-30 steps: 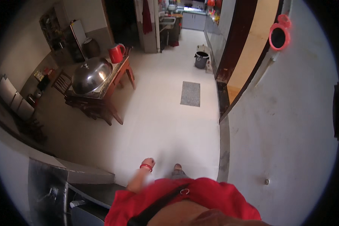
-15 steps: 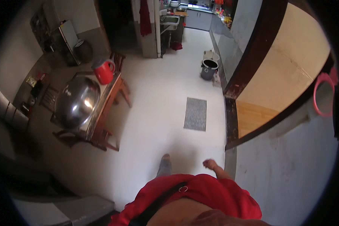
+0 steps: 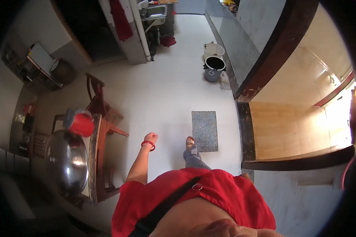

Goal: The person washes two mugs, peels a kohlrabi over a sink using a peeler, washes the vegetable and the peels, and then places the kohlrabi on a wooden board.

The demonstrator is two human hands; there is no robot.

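My left hand (image 3: 151, 138) swings out ahead of me over the pale floor, its fingers curled in with nothing seen in them. A red bracelet (image 3: 148, 143) circles that wrist. To its left stands a wooden table (image 3: 94, 162) that bears a large shiny metal dome (image 3: 69, 162) and a red jug (image 3: 83, 124); my hand touches neither. Only a small bit of my right arm shows beside the red shirt, and my right hand is out of the picture.
One of my feet (image 3: 190, 142) is at the edge of a grey mat (image 3: 205, 128). A grey bucket (image 3: 212, 74) and a white bucket (image 3: 214, 49) stand along the right wall. A wooden chair (image 3: 97, 96) is behind the table. On the right opens a doorway with a dark sill (image 3: 247, 130).
I have walked forward, so the mat, table and buckets are closer. My left arm has swung into view, while my right hand has left it.
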